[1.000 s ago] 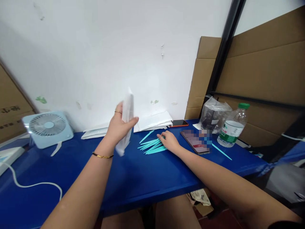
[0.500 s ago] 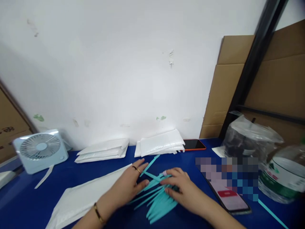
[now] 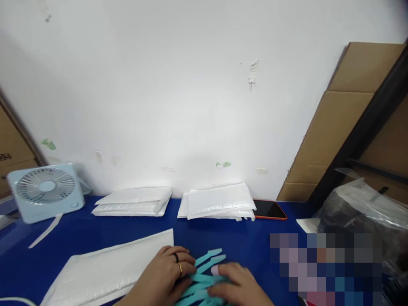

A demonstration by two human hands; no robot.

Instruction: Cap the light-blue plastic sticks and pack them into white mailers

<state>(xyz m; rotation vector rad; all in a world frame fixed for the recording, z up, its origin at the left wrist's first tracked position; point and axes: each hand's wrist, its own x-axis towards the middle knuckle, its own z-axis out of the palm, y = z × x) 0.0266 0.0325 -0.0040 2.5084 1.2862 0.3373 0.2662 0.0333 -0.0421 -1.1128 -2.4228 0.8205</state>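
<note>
A loose bunch of thin teal eyebrow razors (image 3: 204,278) lies on the blue table at the bottom middle, pale at the tips. My left hand (image 3: 174,272), wearing a dark ring and a gold ring, closes its curled fingers round the bunch's left side. From the right, my right hand (image 3: 237,282) has its fingers bent onto the razors. One of its fingertips bears a pale pink cover. The lower part of the bunch is cut off by the frame's bottom edge. Beside my left hand is a large white padded envelope (image 3: 105,267), lying flat.
White padded envelopes lie in a left stack (image 3: 134,202) and a right stack (image 3: 219,202) by the wall. A phone with an orange edge (image 3: 270,209) is next to the right stack. A blue fan (image 3: 46,193) stands left; a clear plastic bag (image 3: 360,208) is right.
The view has shifted, so my hands and the razors sit lower. My left fingers, spread before, are now curled in on the razors. The razors' tips are more gathered between my hands.
</note>
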